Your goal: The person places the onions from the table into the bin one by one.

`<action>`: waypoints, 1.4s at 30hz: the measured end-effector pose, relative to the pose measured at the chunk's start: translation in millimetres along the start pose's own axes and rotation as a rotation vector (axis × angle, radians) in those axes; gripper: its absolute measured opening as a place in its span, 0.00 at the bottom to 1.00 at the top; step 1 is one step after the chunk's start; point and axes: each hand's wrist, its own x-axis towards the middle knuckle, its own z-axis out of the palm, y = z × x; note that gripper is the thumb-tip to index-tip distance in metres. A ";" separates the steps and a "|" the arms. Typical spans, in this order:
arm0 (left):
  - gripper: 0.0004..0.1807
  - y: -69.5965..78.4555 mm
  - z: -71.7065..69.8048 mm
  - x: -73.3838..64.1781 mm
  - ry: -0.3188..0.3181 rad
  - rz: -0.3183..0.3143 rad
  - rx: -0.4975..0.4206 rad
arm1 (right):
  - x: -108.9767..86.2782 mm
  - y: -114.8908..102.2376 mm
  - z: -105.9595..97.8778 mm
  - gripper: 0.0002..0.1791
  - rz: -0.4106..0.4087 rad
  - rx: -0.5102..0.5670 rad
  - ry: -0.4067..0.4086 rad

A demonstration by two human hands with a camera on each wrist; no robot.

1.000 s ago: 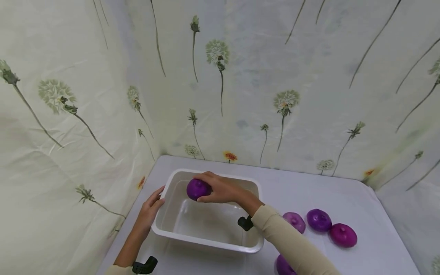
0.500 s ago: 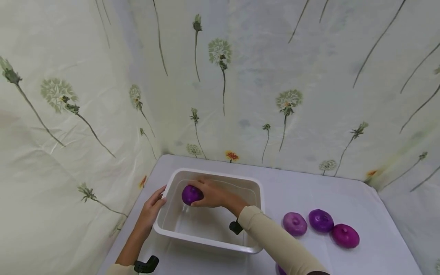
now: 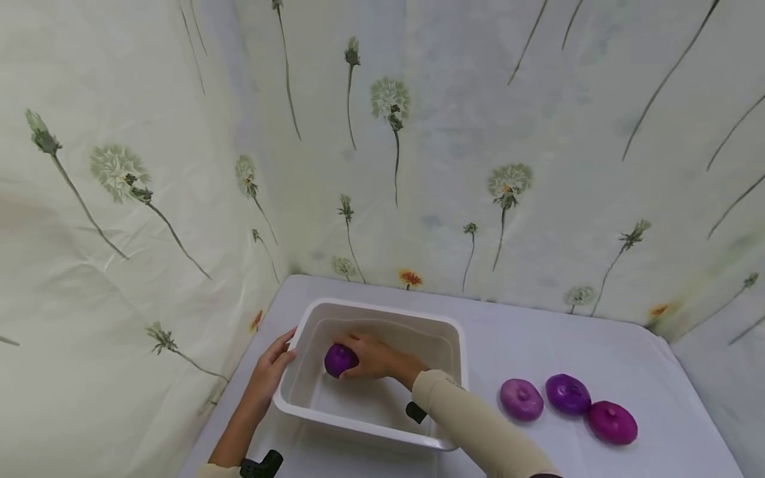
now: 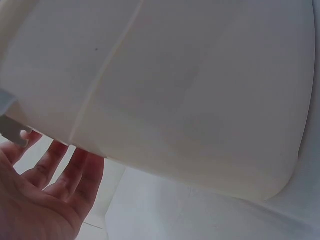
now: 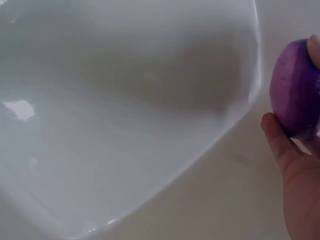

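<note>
My right hand (image 3: 373,357) holds a purple onion (image 3: 340,360) low inside a white plastic tub (image 3: 370,436), near its left end. The right wrist view shows the fingers and thumb around the shiny purple onion (image 5: 295,90), close beside the tub's smooth floor (image 5: 125,140). My left hand (image 3: 269,375) touches the tub's left side at the rim, with fingers extended. In the left wrist view, the left hand's fingers (image 4: 90,177) reach up to the tub's edge, and their tips are partly hidden behind it.
To the right of the tub, a pale purple onion (image 3: 522,399), a dark purple onion (image 3: 568,394) and a magenta onion (image 3: 612,423) lie on the white-covered table (image 3: 478,332). A flower-printed curtain (image 3: 442,133) stands behind the table and along its left side.
My right hand has lowered the purple onion from rim height down into the tub. The left hand stays at the rim. The view has shifted slightly, and the onion at the bottom edge is out of sight.
</note>
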 end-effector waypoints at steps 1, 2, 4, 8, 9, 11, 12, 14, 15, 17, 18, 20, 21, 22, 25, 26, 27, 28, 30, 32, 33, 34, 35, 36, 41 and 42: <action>0.25 -0.5 -0.1 -0.3 0.002 0.001 0.001 | 0.7 0.2 1.3 0.41 0.005 0.007 0.000; 0.25 -1.0 -0.2 -0.3 0.003 0.003 -0.003 | 1.2 0.5 2.2 0.41 0.011 0.011 -0.002; 0.25 -1.9 -0.3 -0.3 0.006 0.007 -0.007 | 1.6 1.1 3.6 0.41 0.027 0.018 -0.009; 0.24 -2.7 -0.8 1.1 0.011 0.004 -0.010 | 3.2 3.1 5.8 0.41 0.053 0.022 -0.022; 0.25 -2.9 -1.0 1.3 0.014 0.001 -0.008 | 3.6 3.6 6.4 0.42 0.057 0.026 -0.026; 0.24 -3.2 -1.1 1.8 0.018 -0.001 -0.008 | 4.2 5.0 7.7 0.42 0.066 0.033 -0.033; 0.24 -3.0 -0.9 2.2 0.021 0.000 -0.008 | 4.5 5.8 8.3 0.42 0.068 0.037 -0.036; 0.24 -3.1 -0.6 2.7 0.025 0.009 -0.008 | 5.2 6.7 9.9 0.42 0.077 0.051 -0.041; 0.24 -2.9 0.0 3.1 0.027 0.015 -0.008 | 5.6 7.2 10.7 0.42 0.080 0.055 -0.041; 0.24 -2.5 1.5 3.5 0.027 0.026 -0.014 | 6.3 8.2 12.5 0.43 0.093 0.050 -0.044; 0.24 -2.7 2.3 3.7 0.028 0.030 -0.014 | 6.6 8.7 13.5 0.43 0.099 0.045 -0.046; 0.24 -3.1 3.4 3.4 0.026 0.040 -0.010 | 6.7 8.8 15.6 0.43 0.107 0.033 -0.056; 0.24 -3.4 3.7 2.9 0.028 0.038 -0.012 | 6.9 8.7 17.0 0.43 0.109 0.029 -0.062; 0.24 -3.7 3.8 2.3 0.030 0.036 -0.014 | 6.9 8.3 18.2 0.43 0.110 0.025 -0.069; 0.24 -4.2 2.3 1.0 0.033 0.038 -0.016 | 8.3 6.6 21.4 0.43 0.089 0.013 -0.068; 0.24 -4.2 1.4 0.7 0.034 0.036 -0.017 | 9.1 6.0 22.0 0.43 0.080 0.006 -0.065; 0.24 -4.2 0.3 0.6 0.036 0.033 -0.020 | 9.8 5.0 22.3 0.43 0.077 0.007 -0.062; 0.24 -4.6 0.0 0.4 0.034 0.035 -0.021 | 9.6 4.5 22.4 0.43 0.073 0.002 -0.058; 0.24 -5.2 -0.7 0.5 0.031 0.046 -0.018 | 9.4 3.3 21.7 0.43 0.073 -0.002 -0.054; 0.24 -5.5 -1.1 1.1 0.031 0.054 -0.017 | 9.3 2.1 20.8 0.43 0.075 -0.006 -0.049; 0.23 -5.5 -1.2 1.3 0.032 0.059 -0.017 | 9.3 1.5 20.5 0.43 0.072 -0.004 -0.045; 0.24 -5.7 -1.3 1.6 0.033 0.063 -0.016 | 9.4 1.3 20.3 0.43 0.068 -0.010 -0.042; 0.24 -5.9 -1.3 1.9 0.033 0.065 -0.013 | 9.7 1.3 20.6 0.43 0.065 -0.011 -0.040; 0.24 -6.1 -1.3 2.1 0.035 0.066 -0.011 | 9.9 1.5 21.1 0.43 0.061 -0.013 -0.038; 0.24 -6.9 -1.3 1.8 0.036 0.059 -0.011 | 11.1 4.1 25.7 0.43 0.039 -0.030 -0.021; 0.24 -7.1 -1.3 1.9 0.036 0.056 -0.015 | 11.3 4.4 26.5 0.43 0.037 -0.030 -0.019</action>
